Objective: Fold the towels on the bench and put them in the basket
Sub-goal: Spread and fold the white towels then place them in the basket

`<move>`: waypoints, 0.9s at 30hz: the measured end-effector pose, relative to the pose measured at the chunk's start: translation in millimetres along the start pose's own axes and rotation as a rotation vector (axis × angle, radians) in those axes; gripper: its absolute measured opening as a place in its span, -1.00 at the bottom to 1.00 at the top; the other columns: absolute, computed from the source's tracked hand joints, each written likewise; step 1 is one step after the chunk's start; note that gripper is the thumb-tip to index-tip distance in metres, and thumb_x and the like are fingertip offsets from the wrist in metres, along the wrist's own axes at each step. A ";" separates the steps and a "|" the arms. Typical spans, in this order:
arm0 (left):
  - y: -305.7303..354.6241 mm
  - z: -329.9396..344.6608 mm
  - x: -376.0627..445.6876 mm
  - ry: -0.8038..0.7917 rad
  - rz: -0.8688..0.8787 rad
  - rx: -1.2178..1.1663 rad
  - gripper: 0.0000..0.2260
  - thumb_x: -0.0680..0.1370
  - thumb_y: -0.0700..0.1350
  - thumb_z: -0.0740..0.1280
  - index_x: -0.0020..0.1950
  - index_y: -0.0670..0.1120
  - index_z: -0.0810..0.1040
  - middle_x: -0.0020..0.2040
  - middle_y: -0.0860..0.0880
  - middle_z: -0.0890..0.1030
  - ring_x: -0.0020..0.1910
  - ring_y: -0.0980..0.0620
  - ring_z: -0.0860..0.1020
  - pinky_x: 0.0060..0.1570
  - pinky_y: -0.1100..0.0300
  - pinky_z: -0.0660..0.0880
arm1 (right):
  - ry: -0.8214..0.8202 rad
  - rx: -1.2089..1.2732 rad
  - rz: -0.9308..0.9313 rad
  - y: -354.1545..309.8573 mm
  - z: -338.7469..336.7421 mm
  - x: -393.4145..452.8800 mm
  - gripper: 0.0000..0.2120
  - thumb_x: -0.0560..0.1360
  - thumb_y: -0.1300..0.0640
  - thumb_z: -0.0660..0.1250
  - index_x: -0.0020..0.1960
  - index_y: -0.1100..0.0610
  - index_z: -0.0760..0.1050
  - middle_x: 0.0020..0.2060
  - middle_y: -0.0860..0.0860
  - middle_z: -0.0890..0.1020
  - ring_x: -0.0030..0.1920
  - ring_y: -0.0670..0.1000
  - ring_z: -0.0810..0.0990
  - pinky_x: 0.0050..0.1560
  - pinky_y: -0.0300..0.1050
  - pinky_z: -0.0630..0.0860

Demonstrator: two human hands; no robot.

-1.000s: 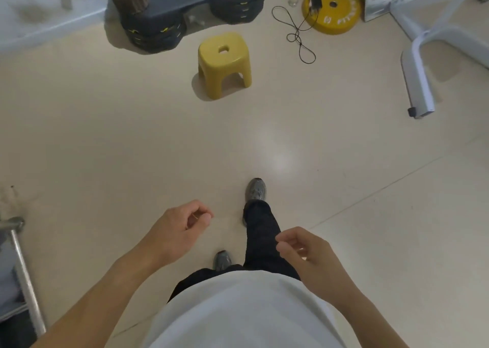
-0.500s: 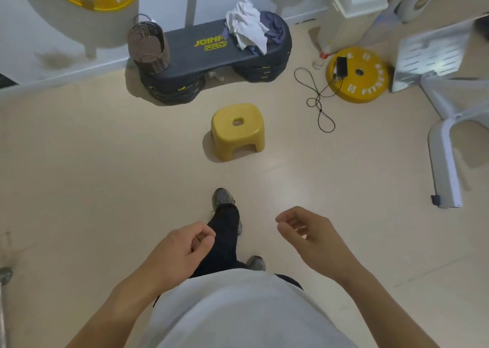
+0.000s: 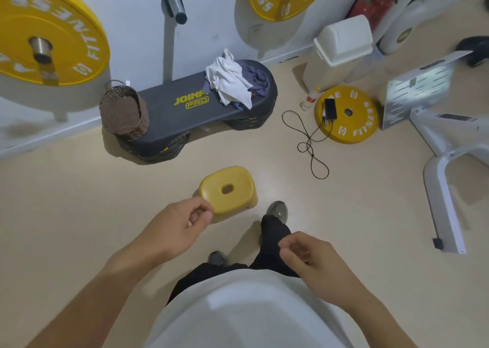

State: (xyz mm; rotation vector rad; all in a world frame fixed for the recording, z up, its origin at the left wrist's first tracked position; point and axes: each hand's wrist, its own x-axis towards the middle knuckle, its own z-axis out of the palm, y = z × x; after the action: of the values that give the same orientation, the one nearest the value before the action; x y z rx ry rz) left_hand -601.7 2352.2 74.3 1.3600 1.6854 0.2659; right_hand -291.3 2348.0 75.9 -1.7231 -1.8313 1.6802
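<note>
Towels heaped at bench right end, basket left, both hands loosely curled, empty.

A white towel and a dark blue-grey towel are seen at the right end of the black, yellow-lettered bench; a brown woven basket is seen at its left end. A yellow stool is seen on the beige floor.

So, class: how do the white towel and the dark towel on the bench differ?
The white towel is pale and lies on top; the dark towel is bluish-grey and partly buried beneath it. The white towel shows more cloth; the dark towel shows less. Both are crumpled, unfolded, on the bench.
</note>
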 end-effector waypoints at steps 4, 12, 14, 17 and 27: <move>32.9 -17.2 84.8 0.047 -0.034 -0.049 -0.91 0.60 -0.02 0.30 -0.04 0.14 0.58 -0.21 0.13 0.60 -0.19 0.20 0.54 -0.20 0.42 0.43 | -0.043 -0.009 -0.032 -10.1 -59.6 91.4 -0.95 0.57 -0.01 0.33 -0.04 -0.13 0.57 -0.11 -0.24 0.65 -0.07 -0.16 0.63 -0.05 -0.29 0.54; 87.2 -50.5 176.4 0.090 -0.173 -0.166 -0.92 0.59 0.12 0.25 0.01 0.24 0.53 -0.15 0.17 0.64 -0.18 0.13 0.59 -0.11 0.23 0.53 | -0.172 -0.052 -0.135 -90.2 -168.5 259.5 -0.90 0.59 -0.01 0.30 -0.06 -0.06 0.57 -0.14 -0.15 0.67 -0.11 -0.12 0.63 -0.09 -0.32 0.53; 86.5 -66.0 192.6 0.109 -0.181 -0.174 -0.93 0.59 0.10 0.25 -0.01 0.24 0.53 -0.13 0.25 0.62 -0.17 0.18 0.59 -0.15 0.31 0.50 | -0.176 -0.064 -0.153 -112.8 -176.8 293.8 -0.91 0.58 0.00 0.31 -0.05 -0.05 0.58 -0.16 -0.17 0.66 -0.12 -0.11 0.63 -0.11 -0.31 0.55; 69.1 -101.2 224.2 0.126 -0.184 -0.160 -0.90 0.60 0.10 0.23 0.03 0.17 0.52 -0.17 0.19 0.61 -0.21 0.15 0.57 -0.18 0.29 0.51 | -0.174 -0.082 -0.163 -145.1 -173.9 344.7 -0.92 0.58 -0.01 0.33 -0.06 -0.07 0.58 -0.17 -0.21 0.65 -0.11 -0.14 0.63 -0.13 -0.35 0.54; -22.6 -263.5 376.0 -0.010 -0.023 -0.056 -0.92 0.58 0.07 0.26 -0.02 0.16 0.54 -0.13 0.29 0.63 -0.15 0.23 0.60 0.00 0.06 0.56 | -0.082 -0.223 0.009 -242.1 -121.6 492.5 -0.93 0.56 -0.07 0.32 -0.06 -0.12 0.55 -0.17 -0.22 0.65 -0.13 -0.20 0.60 -0.18 -0.40 0.43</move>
State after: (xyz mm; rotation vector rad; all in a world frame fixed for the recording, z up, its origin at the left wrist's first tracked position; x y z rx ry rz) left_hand -800.5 2761.9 11.5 1.2980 1.6725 0.2909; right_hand -527.2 2855.7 24.5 -1.7685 -2.1226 1.6260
